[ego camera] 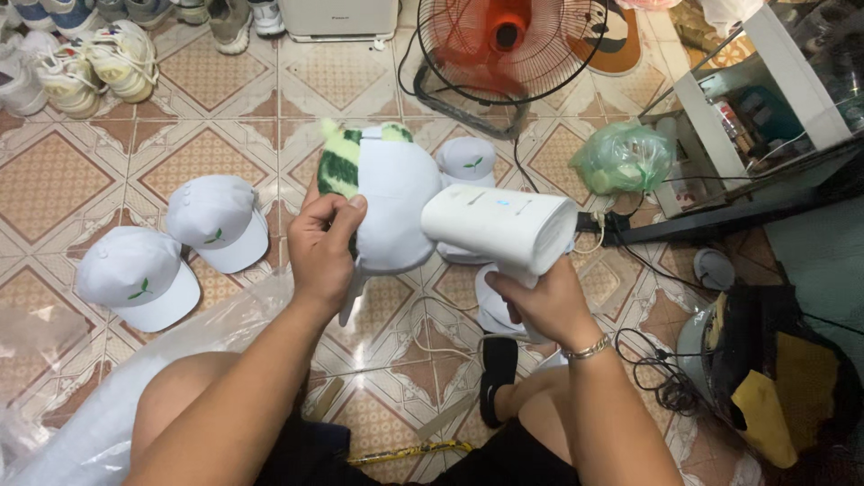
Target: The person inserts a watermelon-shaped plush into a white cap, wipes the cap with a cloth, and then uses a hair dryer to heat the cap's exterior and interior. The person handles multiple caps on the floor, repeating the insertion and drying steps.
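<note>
At the far left, two white caps (171, 252) with small green leaf marks are lying on the patterned tile floor (54, 180), beside a crinkled sheet of clear plastic (81, 423) that is spilling over the person's knee; moving inward, the left hand (324, 247) is clenching around a white cap (391, 202) stretched over a green-striped padded form (337, 162), thumb on top and fingers tucked behind, holding it upright above the floor; just to its right, the right hand (540, 301) is gripping the handle of a white handheld garment steamer (499, 225), whose head is pointing at the cap and sitting almost against its crown; further white caps (468, 160) are peeking out behind and below the steamer. The likeliest trouble, as I judge it, is hot steam reaching the left thumb, since it is lying so close to the steamer's face; the trailing cord (648, 360) could also be snagging on the standing fan (504, 54) or the green plastic bag (623, 157) farther right. The steamer's nozzle is facing away, so whether steam is coming out cannot be told; the form's lower part is hidden by the left hand, and the dark bundle (774, 378) at the right edge is hard to identify.
</note>
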